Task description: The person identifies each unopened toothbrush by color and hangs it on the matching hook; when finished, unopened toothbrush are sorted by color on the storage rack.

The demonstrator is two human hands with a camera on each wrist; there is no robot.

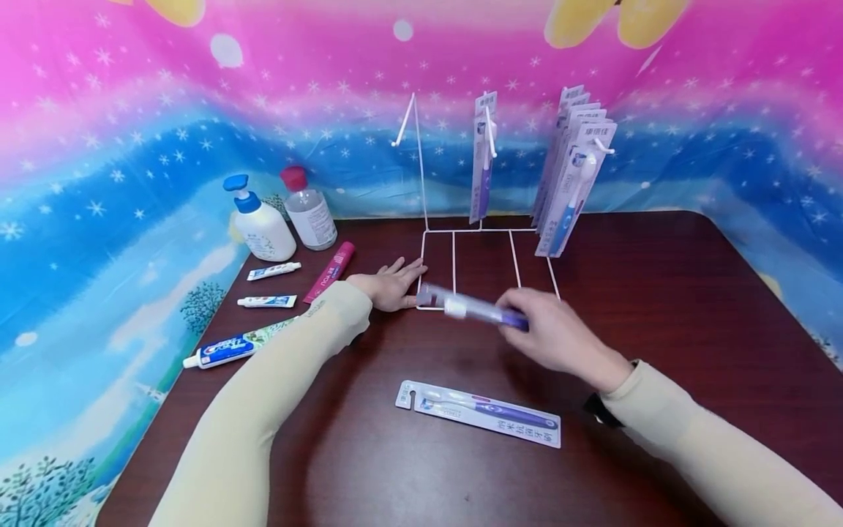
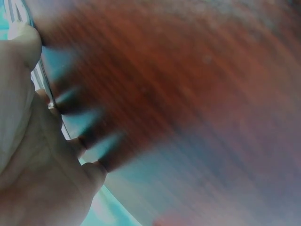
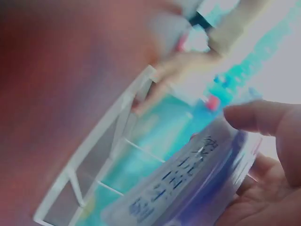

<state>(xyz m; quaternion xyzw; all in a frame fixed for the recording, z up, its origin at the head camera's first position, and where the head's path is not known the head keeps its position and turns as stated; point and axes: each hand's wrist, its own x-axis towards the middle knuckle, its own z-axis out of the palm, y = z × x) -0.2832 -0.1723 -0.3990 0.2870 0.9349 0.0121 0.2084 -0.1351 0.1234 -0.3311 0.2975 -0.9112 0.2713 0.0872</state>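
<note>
My right hand (image 1: 556, 333) grips a packaged toothbrush (image 1: 484, 310) by its purple-handle end, above the front of a white wire rack (image 1: 453, 256). The package is motion-blurred in the head view; the right wrist view shows its printed card (image 3: 174, 181) between thumb and fingers. My left hand (image 1: 393, 287) rests on the tabletop with fingers spread, touching the left side of the rack's base. On the rack, one packaged toothbrush (image 1: 484, 157) hangs from the middle hook and several packaged toothbrushes (image 1: 571, 190) from the right one. The left hook (image 1: 403, 121) is bare. Another packaged toothbrush (image 1: 487, 413) lies flat in front.
At the left stand a white pump bottle (image 1: 263, 230) and a clear bottle with a red cap (image 1: 311, 216). Near them lie a pink tube (image 1: 331, 271), two small tubes (image 1: 268, 301) and a larger toothpaste tube (image 1: 230, 350). A patterned cloth (image 1: 369, 168) hangs behind the table.
</note>
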